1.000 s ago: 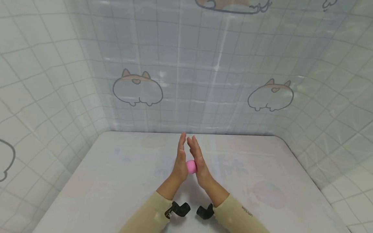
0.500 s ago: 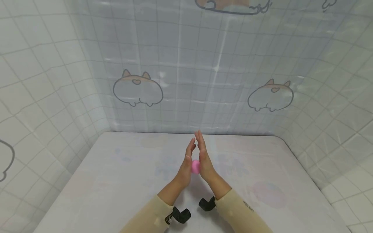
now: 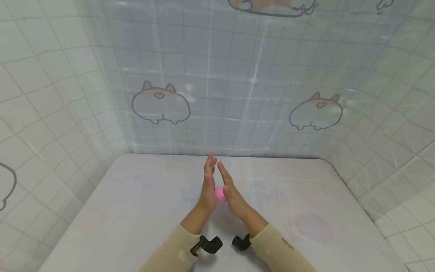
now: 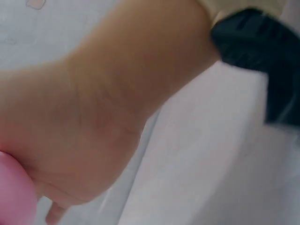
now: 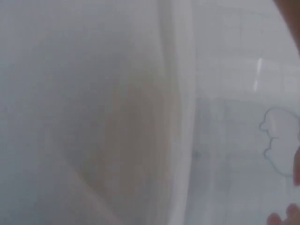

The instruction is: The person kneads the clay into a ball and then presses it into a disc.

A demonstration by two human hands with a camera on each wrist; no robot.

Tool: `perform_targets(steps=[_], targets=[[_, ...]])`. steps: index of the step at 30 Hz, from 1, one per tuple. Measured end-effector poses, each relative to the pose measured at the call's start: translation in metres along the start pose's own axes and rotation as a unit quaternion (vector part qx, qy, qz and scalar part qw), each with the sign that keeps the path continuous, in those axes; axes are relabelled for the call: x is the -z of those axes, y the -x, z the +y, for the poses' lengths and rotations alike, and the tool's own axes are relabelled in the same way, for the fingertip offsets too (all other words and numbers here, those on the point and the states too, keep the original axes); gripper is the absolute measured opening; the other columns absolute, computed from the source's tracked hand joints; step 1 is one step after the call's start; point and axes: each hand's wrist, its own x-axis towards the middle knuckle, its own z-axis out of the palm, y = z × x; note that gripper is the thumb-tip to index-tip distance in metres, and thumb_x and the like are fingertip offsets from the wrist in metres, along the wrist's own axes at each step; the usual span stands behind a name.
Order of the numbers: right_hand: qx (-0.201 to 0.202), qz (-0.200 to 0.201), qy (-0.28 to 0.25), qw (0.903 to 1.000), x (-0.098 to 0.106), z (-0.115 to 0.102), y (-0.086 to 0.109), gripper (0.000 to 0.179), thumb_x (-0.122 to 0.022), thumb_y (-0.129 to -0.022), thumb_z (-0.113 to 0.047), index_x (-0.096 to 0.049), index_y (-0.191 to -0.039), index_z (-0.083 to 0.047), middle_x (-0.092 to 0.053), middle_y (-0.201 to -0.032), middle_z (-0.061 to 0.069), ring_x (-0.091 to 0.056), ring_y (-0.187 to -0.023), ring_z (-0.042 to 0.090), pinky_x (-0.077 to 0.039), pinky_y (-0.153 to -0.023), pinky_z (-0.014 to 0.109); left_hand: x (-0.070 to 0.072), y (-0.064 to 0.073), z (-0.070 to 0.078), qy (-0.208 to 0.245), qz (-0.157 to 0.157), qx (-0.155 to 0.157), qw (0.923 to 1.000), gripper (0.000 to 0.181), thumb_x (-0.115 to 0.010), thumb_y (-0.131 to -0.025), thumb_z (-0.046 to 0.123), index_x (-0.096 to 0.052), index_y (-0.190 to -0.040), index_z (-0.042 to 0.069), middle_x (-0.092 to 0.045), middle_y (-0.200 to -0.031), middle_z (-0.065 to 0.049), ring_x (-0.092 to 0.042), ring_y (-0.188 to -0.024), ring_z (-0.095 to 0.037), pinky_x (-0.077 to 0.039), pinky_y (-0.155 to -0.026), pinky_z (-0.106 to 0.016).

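Observation:
In the head view, a smooth pink ball sits between the palms of two raised hands over the middle of the table. My left hand presses it from the left, its fingers long and pointing away from me. From the other side my right hand leans against the ball, fingers likewise straight, with fingertips close to those of the left. The left wrist view shows the ball right against the heel of the left hand. Only a few fingertips enter the right wrist view, at its lower right corner.
A pale table with faint printed patterns lies under the hands. Shiny tile-patterned sheeting with cartoon drawings rises behind it and on both sides. Black mounts stick out from the cuffs of the beige sleeves.
The palms slide against each other: the left hand drew back and the right went forward, then they swapped. Hands and ball shifted right, then back left.

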Motion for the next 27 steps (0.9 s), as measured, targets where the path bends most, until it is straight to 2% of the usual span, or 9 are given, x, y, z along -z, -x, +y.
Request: perform_targets(steps=[5,8,10,12,15,18,22,27], targets=[[0.061,0.016,-0.009,0.998,-0.007,-0.01,0.0,0.084,-0.007,-0.102,-0.064,0.004,-0.159,-0.004,0.002,-0.166,0.021,0.0,-0.153,0.03,-0.01,-0.121,0.048,0.002,0.001,-0.006,-0.014,0.003,0.023,0.9996,0.086,-0.014,-0.097,0.074,-0.009,-0.162,0.018,-0.015,-0.165,-0.009,-0.012,-0.151,-0.03,-0.005,-0.114,-0.067],[0.087,0.047,-0.011,0.9951,-0.007,-0.016,-0.002,0.086,-0.006,-0.103,-0.063,0.002,-0.158,0.002,-0.001,-0.164,0.026,-0.003,-0.153,0.029,-0.011,-0.121,0.035,0.001,0.004,-0.011,-0.023,-0.02,0.029,0.9991,0.085,-0.014,-0.098,0.073,-0.007,-0.162,0.017,-0.012,-0.166,-0.01,-0.008,-0.152,-0.029,-0.003,-0.113,-0.069],[0.089,0.073,-0.007,0.9933,-0.006,-0.018,-0.003,0.086,-0.006,-0.103,-0.063,0.001,-0.158,0.003,-0.003,-0.163,0.027,-0.006,-0.153,0.028,-0.011,-0.12,0.031,-0.001,0.006,-0.013,-0.041,-0.043,0.017,0.9981,0.086,-0.012,-0.099,0.071,-0.007,-0.161,0.012,-0.009,-0.166,-0.012,-0.005,-0.152,-0.031,-0.004,-0.113,-0.069],[0.077,0.096,-0.004,0.9924,-0.003,-0.02,-0.004,0.086,-0.006,-0.102,-0.064,-0.001,-0.158,0.001,-0.005,-0.164,0.025,-0.007,-0.152,0.029,-0.012,-0.121,0.034,-0.003,0.009,-0.015,-0.057,-0.068,0.004,0.9961,0.084,-0.011,-0.101,0.068,-0.007,-0.161,0.008,-0.006,-0.167,-0.013,-0.003,-0.153,-0.033,-0.005,-0.114,-0.069],[0.045,0.12,-0.004,0.9917,0.001,-0.02,-0.005,0.086,-0.008,-0.101,-0.067,-0.002,-0.16,-0.005,-0.006,-0.166,0.02,-0.011,-0.151,0.034,-0.013,-0.12,0.049,-0.006,0.013,-0.014,-0.073,-0.099,-0.007,0.9924,0.081,-0.01,-0.103,0.063,-0.009,-0.16,0.005,-0.006,-0.167,-0.013,-0.003,-0.152,-0.035,-0.007,-0.113,-0.071],[0.01,0.132,-0.004,0.9912,0.006,-0.017,-0.006,0.086,-0.01,-0.1,-0.07,-0.002,-0.161,-0.011,-0.008,-0.167,0.013,-0.014,-0.15,0.036,-0.013,-0.116,0.062,-0.008,0.017,-0.012,-0.07,-0.121,-0.008,0.9901,0.079,-0.009,-0.105,0.06,-0.01,-0.159,0.003,-0.008,-0.166,-0.014,-0.009,-0.151,-0.038,-0.009,-0.112,-0.072],[-0.015,0.132,-0.004,0.9912,0.011,-0.01,-0.008,0.087,-0.013,-0.099,-0.072,0.0,-0.161,-0.013,-0.008,-0.167,0.009,-0.013,-0.151,0.034,-0.014,-0.115,0.063,-0.009,0.022,-0.01,-0.044,-0.137,-0.004,0.9897,0.077,-0.008,-0.106,0.058,-0.008,-0.159,0.003,-0.009,-0.166,-0.017,-0.014,-0.149,-0.043,-0.009,-0.111,-0.071],[-0.038,0.121,-0.01,0.9919,0.014,-0.004,-0.01,0.084,-0.013,-0.101,-0.07,0.001,-0.161,-0.013,-0.008,-0.167,0.008,-0.012,-0.151,0.034,-0.013,-0.115,0.065,-0.008,0.021,-0.003,-0.001,-0.132,0.009,0.9911,0.08,-0.006,-0.103,0.062,-0.007,-0.161,0.007,-0.007,-0.166,-0.016,-0.012,-0.149,-0.044,-0.007,-0.114,-0.066]])
